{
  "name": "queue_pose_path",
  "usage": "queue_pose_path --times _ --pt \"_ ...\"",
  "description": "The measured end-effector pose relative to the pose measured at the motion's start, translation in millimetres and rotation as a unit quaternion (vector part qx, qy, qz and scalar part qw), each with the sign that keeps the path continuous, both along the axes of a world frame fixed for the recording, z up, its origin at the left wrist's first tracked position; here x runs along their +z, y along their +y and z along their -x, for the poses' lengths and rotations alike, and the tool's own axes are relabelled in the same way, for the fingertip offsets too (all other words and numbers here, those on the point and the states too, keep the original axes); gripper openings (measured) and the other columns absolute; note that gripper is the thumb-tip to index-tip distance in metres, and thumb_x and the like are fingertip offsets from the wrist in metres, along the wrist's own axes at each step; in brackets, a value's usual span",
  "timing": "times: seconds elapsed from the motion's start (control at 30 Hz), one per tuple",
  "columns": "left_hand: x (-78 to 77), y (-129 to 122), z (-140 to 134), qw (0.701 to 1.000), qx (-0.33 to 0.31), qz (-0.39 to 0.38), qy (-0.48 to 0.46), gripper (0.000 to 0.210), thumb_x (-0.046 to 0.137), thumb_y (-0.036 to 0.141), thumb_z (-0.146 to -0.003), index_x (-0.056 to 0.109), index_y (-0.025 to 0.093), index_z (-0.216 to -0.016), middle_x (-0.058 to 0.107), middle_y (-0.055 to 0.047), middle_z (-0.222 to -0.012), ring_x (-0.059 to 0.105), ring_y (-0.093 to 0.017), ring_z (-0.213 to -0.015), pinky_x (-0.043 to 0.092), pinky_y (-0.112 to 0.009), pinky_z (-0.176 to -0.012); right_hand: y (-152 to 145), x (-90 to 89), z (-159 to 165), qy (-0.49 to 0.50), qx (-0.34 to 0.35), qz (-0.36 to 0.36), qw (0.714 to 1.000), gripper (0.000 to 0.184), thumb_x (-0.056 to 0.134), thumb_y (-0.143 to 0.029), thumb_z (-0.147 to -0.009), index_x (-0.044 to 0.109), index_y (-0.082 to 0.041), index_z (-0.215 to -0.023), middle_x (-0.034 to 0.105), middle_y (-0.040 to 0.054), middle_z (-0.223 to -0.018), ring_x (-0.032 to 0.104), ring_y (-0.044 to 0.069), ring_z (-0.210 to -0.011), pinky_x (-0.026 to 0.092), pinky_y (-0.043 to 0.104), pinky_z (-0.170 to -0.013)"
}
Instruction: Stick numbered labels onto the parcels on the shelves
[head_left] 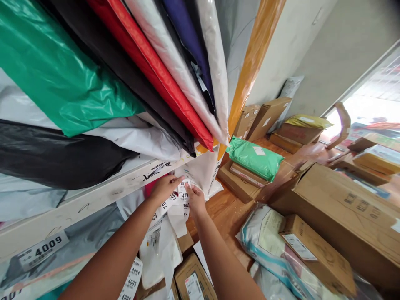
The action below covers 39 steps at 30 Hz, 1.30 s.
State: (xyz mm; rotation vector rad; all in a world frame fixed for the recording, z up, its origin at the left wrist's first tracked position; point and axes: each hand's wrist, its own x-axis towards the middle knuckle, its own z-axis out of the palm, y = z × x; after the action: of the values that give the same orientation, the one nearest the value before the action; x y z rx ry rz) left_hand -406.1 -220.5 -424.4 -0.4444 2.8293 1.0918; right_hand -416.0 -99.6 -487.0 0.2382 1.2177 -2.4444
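Observation:
A strip of white numbered labels [184, 196] is pinched between my two hands, just below the front edge of a shelf. My left hand [164, 188] closes on its upper left side with thumb and finger. On the right edge, my right hand [196, 197] grips the same strip near the number 400. More of the label strip hangs down, with several numbers showing. Behind the hands is a white plastic parcel [204, 168]. Further down, another length of numbered labels [130, 280] shows beside my left forearm.
The shelf [103, 193] above is packed with bagged parcels, among them a green bag [62, 79] and a red bag [162, 79]. An orange-taped post [250, 71] stands at its end. On the wooden floor [225, 216] lie a green parcel [265, 160] and a large cardboard box [350, 208].

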Motion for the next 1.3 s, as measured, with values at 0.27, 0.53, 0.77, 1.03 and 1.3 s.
queue_pose_path --times 0.27,0.53,0.77,1.03,1.3 --pt "-3.1 2 10 0.999 0.016 0.029 -0.038 0.028 0.059 0.041 -0.076 0.068 0.018 -0.089 0.067 -0.001 -0.07 0.061 -0.016 -0.063 0.04 -0.023 -0.052 -9 -2.7 4 -0.002 -0.038 -0.11 0.993 0.052 0.076 -0.053 -0.054 0.036 -0.021 -0.047 0.031 -0.0104 -0.04 0.022 0.005 -0.042 0.018 0.023 -0.041" --pt "9.2 22 3 0.985 0.119 0.117 -0.052 0.027 0.052 0.033 -0.083 0.072 0.025 -0.1 0.073 -0.007 -0.103 0.065 -0.024 -0.09 0.043 -0.029 -0.066 3 1.7 -17 -0.019 -0.005 -0.111 0.994 0.049 0.079 -0.056 -0.043 0.048 -0.018 -0.051 0.042 -0.0082 -0.044 0.031 0.005 -0.042 0.027 0.021 -0.042" --pt "8.4 26 0 0.984 0.119 0.122 -0.053 0.026 0.053 0.035 -0.083 0.072 0.028 -0.099 0.073 -0.005 -0.102 0.066 -0.023 -0.09 0.044 -0.029 -0.066 -10 4.3 -29 -0.074 -0.058 -0.1 0.991 0.047 0.068 -0.063 -0.058 0.054 -0.018 -0.059 0.054 -0.003 -0.052 0.048 0.011 -0.051 0.038 0.022 -0.047" --pt "2.7 6 0 0.998 0.041 0.053 -0.02 0.024 0.053 0.033 -0.085 0.071 0.028 -0.1 0.074 0.003 -0.1 0.065 -0.013 -0.085 0.046 -0.018 -0.07 9 1.3 -46 -0.027 -0.008 -0.045 0.999 0.04 0.075 -0.054 -0.055 0.062 -0.018 -0.068 0.062 -0.0018 -0.058 0.058 0.015 -0.058 0.043 0.024 -0.05" --pt "2.9 10 -1 0.995 0.03 0.094 -0.019 0.023 0.05 0.031 -0.087 0.07 0.029 -0.098 0.073 0.003 -0.102 0.065 -0.014 -0.086 0.045 -0.02 -0.072 23 -10.0 -58 -0.092 -0.033 -0.099 0.99 0.046 0.074 -0.056 -0.055 0.044 -0.021 -0.054 0.05 -0.0051 -0.045 0.041 0.009 -0.041 0.034 0.024 -0.042"
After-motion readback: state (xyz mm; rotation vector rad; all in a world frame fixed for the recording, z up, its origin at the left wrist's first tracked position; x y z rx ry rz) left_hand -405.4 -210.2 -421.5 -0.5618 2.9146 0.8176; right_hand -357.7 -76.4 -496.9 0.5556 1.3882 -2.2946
